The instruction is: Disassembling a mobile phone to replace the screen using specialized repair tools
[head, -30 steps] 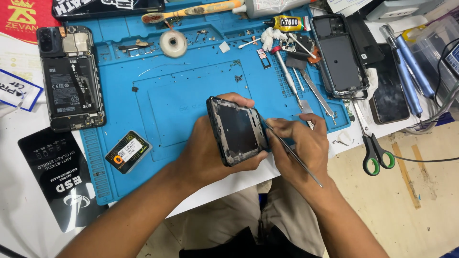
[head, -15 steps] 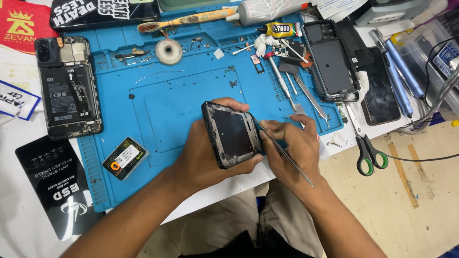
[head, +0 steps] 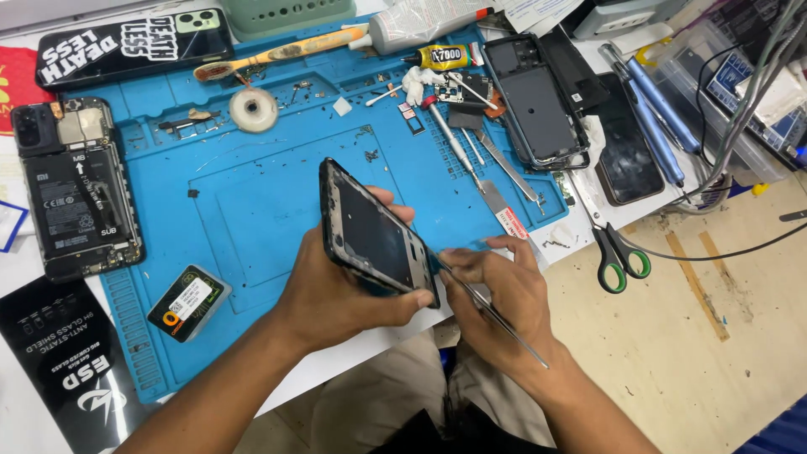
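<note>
At the far left of the bench, a black anti-static sleeve lies on the white table, just below an opened phone with its back removed, which rests at the left edge of the blue work mat. Near the mat's lower left corner lies a small black box with a white label. Toward the mat's top, a roll of tape sits below a wooden-handled brush.

Centre frame, the left hand grips a black phone frame from below, thumb wrapped over the lower edge and fingers curled behind it. The frame is held tilted, raised above the mat's front edge, inner face toward the camera.

Just right of it, the right hand pinches thin metal tweezers between thumb and fingers; the tip meets the lower right corner of the frame.

Further right, a screwdriver and flat metal pry tools lie on the mat beside a second empty phone shell. Off the mat, green-handled scissors lie near a dark phone screen and two blue pens.
</note>
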